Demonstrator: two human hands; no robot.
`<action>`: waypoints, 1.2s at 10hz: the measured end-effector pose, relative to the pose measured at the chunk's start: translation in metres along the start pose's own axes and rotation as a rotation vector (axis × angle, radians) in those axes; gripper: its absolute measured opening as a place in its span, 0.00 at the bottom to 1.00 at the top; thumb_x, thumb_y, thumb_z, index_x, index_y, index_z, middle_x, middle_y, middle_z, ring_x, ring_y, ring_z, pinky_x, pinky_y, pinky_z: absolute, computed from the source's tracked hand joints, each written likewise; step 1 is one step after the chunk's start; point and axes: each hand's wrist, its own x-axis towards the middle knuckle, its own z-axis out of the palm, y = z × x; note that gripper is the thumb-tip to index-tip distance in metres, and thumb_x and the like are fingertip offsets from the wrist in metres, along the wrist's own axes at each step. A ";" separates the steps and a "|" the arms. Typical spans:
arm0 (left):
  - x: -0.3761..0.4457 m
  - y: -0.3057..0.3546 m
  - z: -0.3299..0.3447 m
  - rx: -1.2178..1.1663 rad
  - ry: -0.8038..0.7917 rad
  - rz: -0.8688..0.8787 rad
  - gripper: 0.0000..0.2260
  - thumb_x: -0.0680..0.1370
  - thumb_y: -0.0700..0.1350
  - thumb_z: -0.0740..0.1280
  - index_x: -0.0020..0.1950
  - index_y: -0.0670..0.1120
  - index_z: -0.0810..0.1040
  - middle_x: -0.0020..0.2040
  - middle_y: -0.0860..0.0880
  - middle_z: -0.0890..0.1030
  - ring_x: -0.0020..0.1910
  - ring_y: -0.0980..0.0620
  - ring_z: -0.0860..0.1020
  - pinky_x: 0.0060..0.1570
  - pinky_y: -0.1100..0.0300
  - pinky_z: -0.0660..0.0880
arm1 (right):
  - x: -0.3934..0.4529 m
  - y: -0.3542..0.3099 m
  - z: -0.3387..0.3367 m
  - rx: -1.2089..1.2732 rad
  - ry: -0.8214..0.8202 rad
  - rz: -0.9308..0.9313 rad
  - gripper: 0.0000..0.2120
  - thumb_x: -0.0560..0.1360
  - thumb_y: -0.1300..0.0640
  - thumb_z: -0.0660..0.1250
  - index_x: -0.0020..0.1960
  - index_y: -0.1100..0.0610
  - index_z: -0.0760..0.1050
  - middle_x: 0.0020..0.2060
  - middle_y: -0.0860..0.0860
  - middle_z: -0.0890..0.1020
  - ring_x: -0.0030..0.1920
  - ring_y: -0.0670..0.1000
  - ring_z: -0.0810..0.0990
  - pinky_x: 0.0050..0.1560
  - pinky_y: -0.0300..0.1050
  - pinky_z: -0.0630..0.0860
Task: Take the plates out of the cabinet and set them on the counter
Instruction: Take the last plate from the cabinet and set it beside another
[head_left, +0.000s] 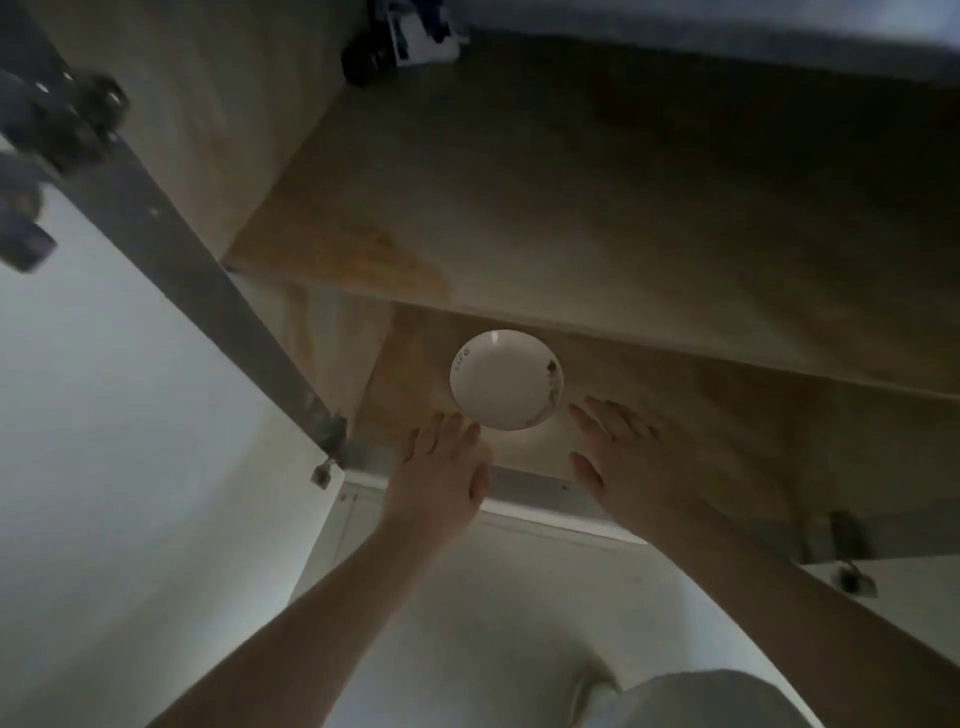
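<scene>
A white plate (505, 379) with small dark marks near its rim lies on the bottom wooden shelf (410, 374) of an open lower cabinet. My left hand (441, 467) is open at the plate's near left edge, its fingertips close to or just touching the rim. On the plate's near right, a little apart from it, my right hand (623, 457) has its fingers spread. Neither hand holds anything.
A wooden upper shelf (571, 197) overhangs the plate from behind. The cabinet door (104, 415) hangs open on the left with a hinge (327, 467) at its base. Dark items (374, 52) sit at the back of the upper shelf. White fabric (717, 701) shows at the bottom.
</scene>
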 end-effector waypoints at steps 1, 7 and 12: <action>0.019 -0.006 0.038 0.037 -0.004 0.040 0.25 0.81 0.56 0.50 0.76 0.47 0.61 0.76 0.44 0.64 0.76 0.43 0.61 0.72 0.44 0.61 | 0.031 0.009 0.037 -0.042 0.028 -0.011 0.28 0.79 0.44 0.56 0.76 0.52 0.58 0.74 0.52 0.65 0.73 0.56 0.64 0.66 0.53 0.65; 0.131 -0.073 0.052 -0.608 0.125 -0.334 0.24 0.81 0.52 0.60 0.75 0.46 0.64 0.74 0.42 0.68 0.72 0.42 0.66 0.72 0.51 0.61 | 0.150 0.048 0.103 0.384 -0.087 0.102 0.24 0.79 0.55 0.59 0.74 0.56 0.62 0.69 0.59 0.72 0.68 0.58 0.70 0.66 0.49 0.68; 0.161 -0.062 0.065 -1.768 -0.103 -0.712 0.24 0.83 0.57 0.53 0.76 0.47 0.63 0.74 0.43 0.69 0.71 0.45 0.69 0.72 0.46 0.63 | 0.177 0.070 0.156 1.144 -0.060 0.477 0.14 0.82 0.60 0.55 0.59 0.65 0.75 0.59 0.66 0.78 0.62 0.66 0.75 0.66 0.64 0.68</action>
